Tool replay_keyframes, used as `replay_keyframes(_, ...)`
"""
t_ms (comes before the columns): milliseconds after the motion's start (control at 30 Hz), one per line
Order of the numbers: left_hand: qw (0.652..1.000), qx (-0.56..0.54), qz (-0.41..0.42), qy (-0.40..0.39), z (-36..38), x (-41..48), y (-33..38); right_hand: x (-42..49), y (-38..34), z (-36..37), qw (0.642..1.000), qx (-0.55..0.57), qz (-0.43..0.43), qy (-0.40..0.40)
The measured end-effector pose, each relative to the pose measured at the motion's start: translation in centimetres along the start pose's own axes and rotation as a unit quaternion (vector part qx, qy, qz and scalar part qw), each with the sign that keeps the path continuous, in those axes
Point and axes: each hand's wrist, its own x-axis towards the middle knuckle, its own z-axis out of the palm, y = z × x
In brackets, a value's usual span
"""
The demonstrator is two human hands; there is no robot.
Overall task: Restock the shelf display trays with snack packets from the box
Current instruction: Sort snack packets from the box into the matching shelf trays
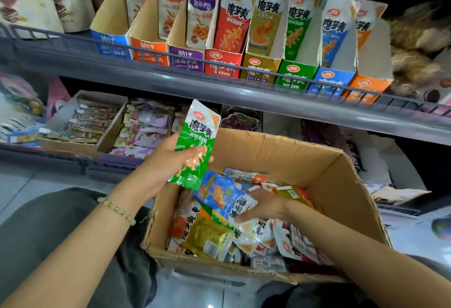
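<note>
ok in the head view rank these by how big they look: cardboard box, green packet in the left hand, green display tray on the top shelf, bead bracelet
1. cardboard box
2 and 3. green packet and green display tray: they look alike, and the tray is farther off, so unranked
4. bead bracelet

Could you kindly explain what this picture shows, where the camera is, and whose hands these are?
There is no machine here: a person works with two bare hands. The single picture comes from a camera worn on their head, looking forward and down. The left hand holds a green snack packet upright above an open cardboard box full of mixed packets. The right hand reaches into the box, fingers on a blue packet; whether it grips it is unclear. On the shelf above stands a row of coloured display trays with packets in them, among them a green tray that matches the held packet.
</note>
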Motion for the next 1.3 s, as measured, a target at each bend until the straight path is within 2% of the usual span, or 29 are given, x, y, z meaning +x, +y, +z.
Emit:
replay_keyframes(167,1.000,-0.017,-0.011,-0.006,0.2,0.0,0.2,-5.3,0.6,-3.8,0.975,0.210,-0.060,0.031)
replay_keyframes(267,0.998,-0.052,-0.029,-0.013,0.7,0.2,-0.1,-8.1,1.1,-6.0,0.958,0.269,-0.092,0.027)
replay_keyframes(367,0.995,-0.045,-0.088,-0.018,2.0,0.2,-1.1,-9.6,1.1,-6.6,0.935,0.323,-0.137,0.043)
replay_keyframes(467,0.986,-0.001,-0.141,-0.090,4.1,0.0,-2.3,-9.5,0.2,-5.6,0.921,0.347,-0.168,0.056)
replay_keyframes(533,0.986,0.041,-0.117,-0.111,5.5,-0.4,-2.7,-9.1,-0.5,-4.5,0.933,0.318,-0.160,0.057)
replay_keyframes(633,0.994,0.077,-0.053,-0.058,5.8,-0.6,-3.0,-8.5,-0.3,-4.0,0.955,0.249,-0.148,0.067)
replay_keyframes(733,0.998,-0.002,-0.025,0.063,3.9,-0.1,-1.8,-8.5,1.6,-5.2,0.965,0.216,-0.118,0.087)
replay_keyframes(833,0.990,-0.065,-0.007,0.126,2.4,0.6,-1.1,-8.5,2.2,-5.7,0.979,0.083,-0.090,0.164)
replay_keyframes(900,0.988,-0.094,-0.022,0.123,2.5,0.7,-1.1,-8.3,0.9,-5.2,0.958,0.057,-0.126,0.250)
replay_keyframes(933,0.988,-0.102,-0.031,0.113,2.9,0.5,-1.2,-8.3,-0.4,-4.6,0.950,0.099,-0.157,0.250)
replay_keyframes(1033,0.991,-0.101,-0.038,0.077,4.2,0.2,-1.8,-7.7,-4.2,-2.2,0.948,0.211,-0.194,0.135)
replay_keyframes(1067,0.992,-0.100,-0.037,0.069,4.5,0.0,-1.7,-7.2,-5.0,-1.5,0.943,0.233,-0.206,0.120)
replay_keyframes(1133,0.994,-0.087,-0.029,0.066,4.1,0.1,-1.6,-6.4,-5.8,-1.3,0.921,0.282,-0.217,0.161)
replay_keyframes(1233,0.990,-0.074,-0.007,0.119,2.1,0.7,-0.6,-6.9,-6.5,-3.9,0.849,0.411,-0.242,0.226)
replay_keyframes(1267,0.988,-0.074,-0.002,0.136,1.3,0.9,-0.1,-7.5,-6.6,-5.2,0.839,0.418,-0.255,0.237)
replay_keyframes(1300,0.988,-0.069,-0.003,0.142,0.6,1.0,0.5,-7.9,-6.7,-6.3,0.846,0.393,-0.265,0.245)
